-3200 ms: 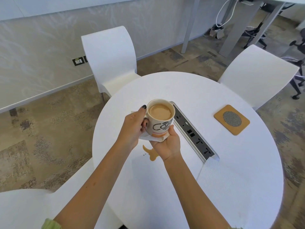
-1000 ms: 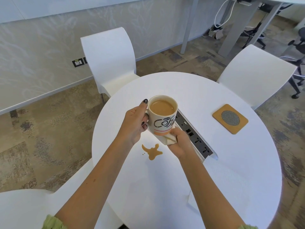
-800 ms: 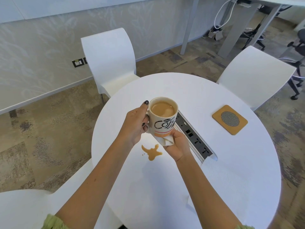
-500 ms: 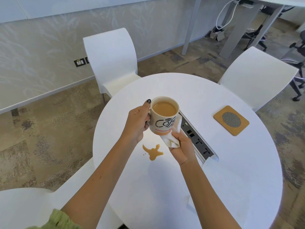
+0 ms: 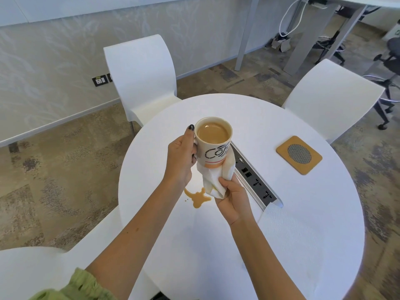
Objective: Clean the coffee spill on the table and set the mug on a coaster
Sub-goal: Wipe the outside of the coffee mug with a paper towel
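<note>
Mug [image 5: 213,144] is held in the air above the round white table [image 5: 324,208], gripped at its handle side by the left hand [image 5: 180,161], fingers curled closed around the handle, thumb up by the rim. Mug is full of light-brown coffee, upright. A white paper towel [image 5: 213,179] is pressed against the mug's lower side and base, pinched from below in the closed right hand [image 5: 233,200]. Coffee spill [image 5: 198,198] lies on the table just below-left of the right hand, under the towel's hanging end; contact cannot be told. Coaster [image 5: 298,154] sits flat to the right, well apart from both hands, beyond the recessed power strip [image 5: 254,180]. A second paper towel sheet [image 5: 290,241] is spread on the table near the right forearm.
</note>
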